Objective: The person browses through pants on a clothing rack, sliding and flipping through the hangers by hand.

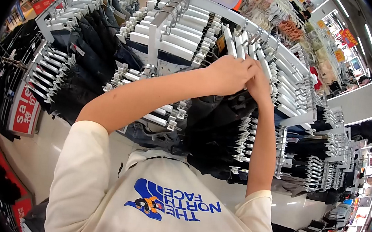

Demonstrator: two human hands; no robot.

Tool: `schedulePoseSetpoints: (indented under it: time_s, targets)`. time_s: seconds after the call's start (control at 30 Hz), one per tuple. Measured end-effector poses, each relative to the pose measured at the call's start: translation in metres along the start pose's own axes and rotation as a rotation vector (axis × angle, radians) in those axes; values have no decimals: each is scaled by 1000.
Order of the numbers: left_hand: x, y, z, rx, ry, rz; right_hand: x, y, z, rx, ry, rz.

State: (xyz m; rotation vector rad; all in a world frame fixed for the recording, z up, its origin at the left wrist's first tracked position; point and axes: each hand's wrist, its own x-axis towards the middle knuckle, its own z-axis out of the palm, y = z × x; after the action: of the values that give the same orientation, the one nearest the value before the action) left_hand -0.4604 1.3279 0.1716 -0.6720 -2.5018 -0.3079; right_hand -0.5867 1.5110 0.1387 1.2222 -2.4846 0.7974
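Observation:
My left hand (229, 75) reaches across to the white hangers (230, 42) on the upper rail, its fingers curled closed. Beside it, my right hand (259, 80) is also closed, and the fingertips of both hands meet at the hangers' lower ends. What lies between the fingers is hidden. Dark trousers (236, 104) hang just below my hands. More white clip hangers (287, 87) are packed along the rail to the right of my right hand.
A white metal rack (153, 46) spans the front, with jeans (87, 46) at left and lower rows of clip hangers (245, 142). A red sale sign (26, 108) stands at far left. Pale floor (39, 151) shows below it. Light garments (321, 62) hang at upper right.

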Motion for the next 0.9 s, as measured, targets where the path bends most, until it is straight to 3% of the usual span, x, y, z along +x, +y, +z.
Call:
schedulePoseSetpoints:
  time_s: [0.1, 0.13, 0.2, 0.3, 0.33, 0.7, 0.9]
  targets:
    - [-8, -9, 12, 6, 110, -16, 2, -24, -11, -15, 11, 106]
    - [-9, -11, 4, 111, -97, -91, 3, -24, -12, -20, 19, 176]
    - [-23, -21, -7, 265, -115, -76, 1, -17, -11, 16, 49, 169]
    - [-51, -45, -7, 283, 93, 79, -1, -15, -11, 31, 54, 148]
    - [-51, -44, -8, 290, 75, 87, -2, -15, -9, 48, 61, 155]
    - [-46, -20, -9, 143, 52, -132, -4, -18, -6, 79, 9, 206]
    - [-32, 9, 9, 132, 198, -228, -6, -15, -2, 105, 35, 180]
